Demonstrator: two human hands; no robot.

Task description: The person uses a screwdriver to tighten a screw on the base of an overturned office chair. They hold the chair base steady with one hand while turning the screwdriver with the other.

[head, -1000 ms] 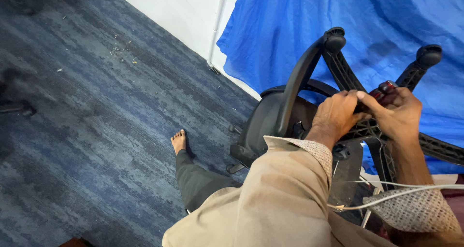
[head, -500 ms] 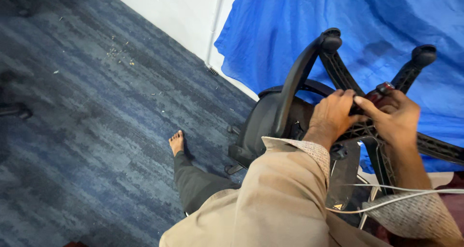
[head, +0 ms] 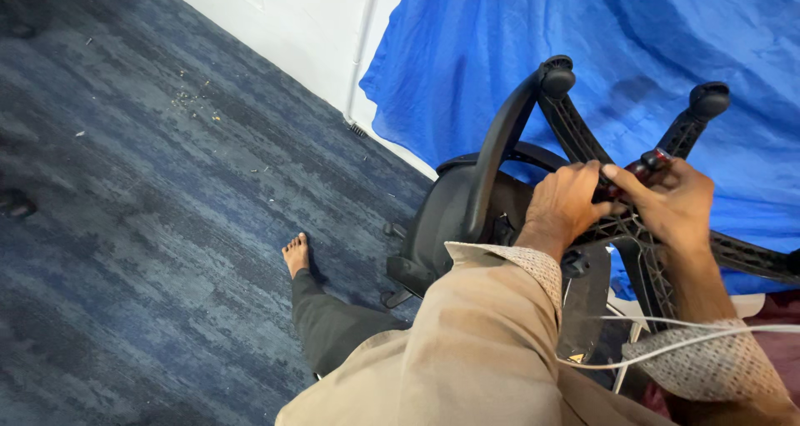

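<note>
A black office chair (head: 450, 218) lies overturned, its star base (head: 575, 118) pointing up with castor sockets at the leg tips. Both of my hands meet at the hub of the base. My left hand (head: 567, 203) is curled around the near end of a small dark red and black tool (head: 648, 164). My right hand (head: 677, 209) grips the same tool from the right, index finger stretched along it. The tool's tip is hidden between my hands. Tan sleeves with patterned cuffs cover both arms.
A blue cloth (head: 633, 51) hangs behind the chair against a white wall (head: 292, 18). Dark blue carpet (head: 150, 209) with scattered crumbs spreads to the left. My bare foot (head: 296, 255) rests on it. A white cable (head: 667, 343) crosses my right forearm.
My hands stay closed on the tool at the chair base, with only a slight shift. The camera has drifted a little.
</note>
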